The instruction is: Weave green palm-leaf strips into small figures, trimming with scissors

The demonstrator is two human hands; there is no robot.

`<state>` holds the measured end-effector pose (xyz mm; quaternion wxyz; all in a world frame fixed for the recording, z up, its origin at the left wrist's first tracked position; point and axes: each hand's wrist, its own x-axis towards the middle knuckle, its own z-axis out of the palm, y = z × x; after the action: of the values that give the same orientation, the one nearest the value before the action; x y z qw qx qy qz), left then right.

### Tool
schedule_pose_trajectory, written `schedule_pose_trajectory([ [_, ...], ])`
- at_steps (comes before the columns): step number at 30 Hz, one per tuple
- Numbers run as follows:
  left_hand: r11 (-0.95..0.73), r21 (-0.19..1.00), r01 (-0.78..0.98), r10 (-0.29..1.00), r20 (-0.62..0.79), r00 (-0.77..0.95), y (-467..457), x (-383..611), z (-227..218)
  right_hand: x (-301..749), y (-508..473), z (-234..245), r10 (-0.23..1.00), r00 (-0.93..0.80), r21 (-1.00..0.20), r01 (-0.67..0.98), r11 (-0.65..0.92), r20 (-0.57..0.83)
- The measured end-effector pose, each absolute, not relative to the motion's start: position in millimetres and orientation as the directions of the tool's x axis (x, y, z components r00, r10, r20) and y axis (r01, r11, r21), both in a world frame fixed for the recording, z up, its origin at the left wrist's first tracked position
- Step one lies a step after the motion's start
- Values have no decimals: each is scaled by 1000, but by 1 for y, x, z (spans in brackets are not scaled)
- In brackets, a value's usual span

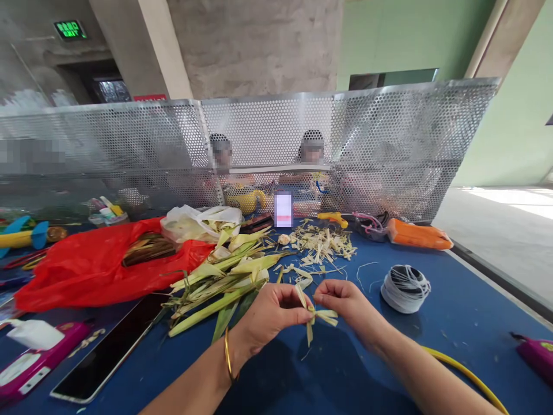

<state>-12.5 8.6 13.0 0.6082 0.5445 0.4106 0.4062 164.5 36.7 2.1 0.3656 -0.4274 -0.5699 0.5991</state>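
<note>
Just left of the middle, my left hand (274, 316), with a gold bangle at its wrist, pinches a small piece of knotted pale corn husk (326, 316) between thumb and fingers. Strips of the husk stick out to several sides. My right hand (345, 302) is close beside it, thumb and fingertips pressed together; whatever lies between them is too small to make out. A heap of green-yellow corn husks (228, 274) lies beyond my left hand. To the right stands a spool of white string (405, 291). Husk scraps (324, 245) are scattered farther back.
A red plastic bag (95, 262) and a black-screened phone (114, 346) lie left, near a purple power strip (47, 357). An orange packet (419, 235) lies back right. A yellow cable (466, 374) curves past my right forearm. Behind a perforated metal screen (268, 132) sit two people.
</note>
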Motion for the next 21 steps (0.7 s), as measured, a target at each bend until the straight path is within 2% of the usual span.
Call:
schedule_pose_trajectory([
  [4, 48, 990, -132, 983, -23, 184, 13, -11, 10, 159, 33, -8, 838, -421, -884, -153, -442, -347],
  [6, 24, 991, -128, 995, -12, 96, 15, -10, 6, 156, 31, -12, 806, -441, -827, -212, -521, -394],
  [8, 1, 994, -105, 1000, 1, 20, 17, -9, 4, 153, 29, -16, 823, -407, -827, -229, -513, -397],
  [11, -49, 999, 12, 997, 50, -60, 19, -8, 3, 150, 27, -17, 914, -279, -942, -76, -326, -294],
  [13, -82, 988, 134, 991, 95, -95, 18, -8, 4, 150, 23, -16, 980, -181, -989, 137, -55, -80],
  [15, -111, 963, 244, 985, 139, -102, 16, -8, 6, 151, 18, -11, 962, -187, -911, 329, 251, 197],
  [17, -143, 935, 324, 983, 172, -64, 15, -7, 5, 154, 14, -6, 878, -280, -778, 412, 475, 388],
  [19, -156, 917, 368, 986, 166, 5, 13, -7, 4, 157, 12, -1, 815, -363, -693, 432, 577, 452],
  [21, -128, 930, 344, 990, 100, 99, 12, -7, 3, 162, 16, 2, 801, -395, -675, 435, 595, 450],
])
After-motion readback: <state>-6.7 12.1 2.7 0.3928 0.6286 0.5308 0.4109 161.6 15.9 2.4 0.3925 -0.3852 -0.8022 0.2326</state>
